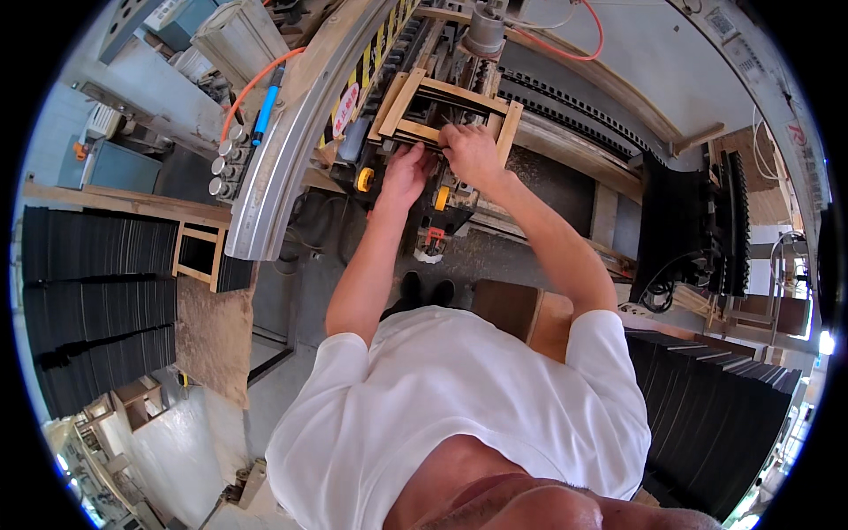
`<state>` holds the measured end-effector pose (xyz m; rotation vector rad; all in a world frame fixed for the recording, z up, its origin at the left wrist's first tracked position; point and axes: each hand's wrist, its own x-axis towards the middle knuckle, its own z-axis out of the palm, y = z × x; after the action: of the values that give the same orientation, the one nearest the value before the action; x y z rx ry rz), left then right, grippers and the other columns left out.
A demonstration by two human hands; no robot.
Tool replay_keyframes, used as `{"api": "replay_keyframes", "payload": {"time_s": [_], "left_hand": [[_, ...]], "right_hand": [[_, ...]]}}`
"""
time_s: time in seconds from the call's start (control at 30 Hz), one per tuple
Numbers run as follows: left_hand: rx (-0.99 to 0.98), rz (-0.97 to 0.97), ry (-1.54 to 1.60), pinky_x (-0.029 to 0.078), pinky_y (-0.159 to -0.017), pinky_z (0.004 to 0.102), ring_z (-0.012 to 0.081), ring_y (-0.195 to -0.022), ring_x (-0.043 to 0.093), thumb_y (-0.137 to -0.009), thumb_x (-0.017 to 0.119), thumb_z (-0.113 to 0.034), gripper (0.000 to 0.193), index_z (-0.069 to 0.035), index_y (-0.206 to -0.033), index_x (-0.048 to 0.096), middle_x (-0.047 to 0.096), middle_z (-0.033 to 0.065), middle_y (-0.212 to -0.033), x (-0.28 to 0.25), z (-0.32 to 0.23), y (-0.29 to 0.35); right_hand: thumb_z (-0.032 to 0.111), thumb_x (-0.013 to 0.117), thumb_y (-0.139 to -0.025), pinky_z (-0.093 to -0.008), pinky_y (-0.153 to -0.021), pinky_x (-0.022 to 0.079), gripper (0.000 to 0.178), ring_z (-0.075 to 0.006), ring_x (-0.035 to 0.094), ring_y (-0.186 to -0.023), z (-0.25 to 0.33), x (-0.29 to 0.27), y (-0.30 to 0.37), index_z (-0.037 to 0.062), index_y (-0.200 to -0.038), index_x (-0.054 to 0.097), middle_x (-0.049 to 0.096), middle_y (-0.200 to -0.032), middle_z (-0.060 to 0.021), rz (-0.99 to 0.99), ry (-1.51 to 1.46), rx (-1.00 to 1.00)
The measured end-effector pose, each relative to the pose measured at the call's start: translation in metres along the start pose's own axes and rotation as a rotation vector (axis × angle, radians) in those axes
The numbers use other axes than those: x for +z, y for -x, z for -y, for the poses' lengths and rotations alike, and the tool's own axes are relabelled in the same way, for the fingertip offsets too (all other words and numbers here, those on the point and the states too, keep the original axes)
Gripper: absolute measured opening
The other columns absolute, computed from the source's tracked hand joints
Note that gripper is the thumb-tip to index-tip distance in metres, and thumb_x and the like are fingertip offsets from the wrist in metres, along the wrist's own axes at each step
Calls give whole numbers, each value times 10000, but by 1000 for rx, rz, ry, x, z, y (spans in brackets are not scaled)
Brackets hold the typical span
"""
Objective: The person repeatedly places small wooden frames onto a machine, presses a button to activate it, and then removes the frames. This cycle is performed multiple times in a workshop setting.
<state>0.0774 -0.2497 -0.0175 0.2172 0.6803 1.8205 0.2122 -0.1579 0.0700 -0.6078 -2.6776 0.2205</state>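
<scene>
A pale wooden frame (409, 103) with an open middle lies on the machine in front of me. Curled at its near bar is my right hand (471, 155), closed, its fingertips over the bar and partly hidden. Just left of it and lower, my left hand (406, 177) is closed with the palm turned up and its fingertips at a dark part under the near bar. What those fingers hold is hidden. Below the hands, the machine carries a yellow knob (365, 179) on the left and another yellow knob (442, 198) to the right.
A grey metal spindle housing (485, 34) stands just beyond the frame. To the left runs a curved metal rail (281, 168) with a blue pen (266, 113) and silver buttons (221, 177). Stacks of black panels (97, 322) stand at left; more black panels (715, 406) at right.
</scene>
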Motion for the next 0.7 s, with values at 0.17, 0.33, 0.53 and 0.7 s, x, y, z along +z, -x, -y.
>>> {"api": "replay_keyframes", "payload": {"time_s": [0.17, 0.33, 0.53, 0.7], "left_hand": [[83, -168, -2, 403, -1026, 418, 238, -1116, 549, -976, 551, -122, 304, -50, -1268, 501, 571, 98, -1215, -3, 6, 36], [44, -136, -106, 386, -1072, 422, 269, -1237, 504, -997, 494, -92, 407, -22, -1390, 414, 523, 127, -1306, -12, -12, 131], [39, -153, -138, 416, -1070, 422, 264, -1179, 546, -980, 530, -86, 370, -19, -1338, 464, 561, 105, -1223, -34, -43, 234], [32, -183, -209, 430, -1060, 420, 259, -1143, 559, -959, 567, -65, 391, 18, -1328, 467, 573, 109, -1193, -59, -61, 269]], "right_hand": [[46, 667, -751, -471, -771, 463, 211, -370, 625, -857, -11, 6, -24, 56, -916, 537, 652, -842, -155, -54, -101, 29], [58, 658, -751, -481, -789, 440, 263, -366, 623, -913, -43, 37, -68, 62, -979, 527, 672, -879, -153, -94, -25, 90], [90, 655, -750, -448, -839, 407, 297, -329, 619, -968, -62, 46, -115, 58, -1027, 554, 687, -889, -138, 50, 186, 55], [53, 623, -745, -436, -874, 404, 279, -321, 605, -974, -51, 55, -140, 67, -1018, 566, 681, -849, -123, 70, 327, 58]]}}
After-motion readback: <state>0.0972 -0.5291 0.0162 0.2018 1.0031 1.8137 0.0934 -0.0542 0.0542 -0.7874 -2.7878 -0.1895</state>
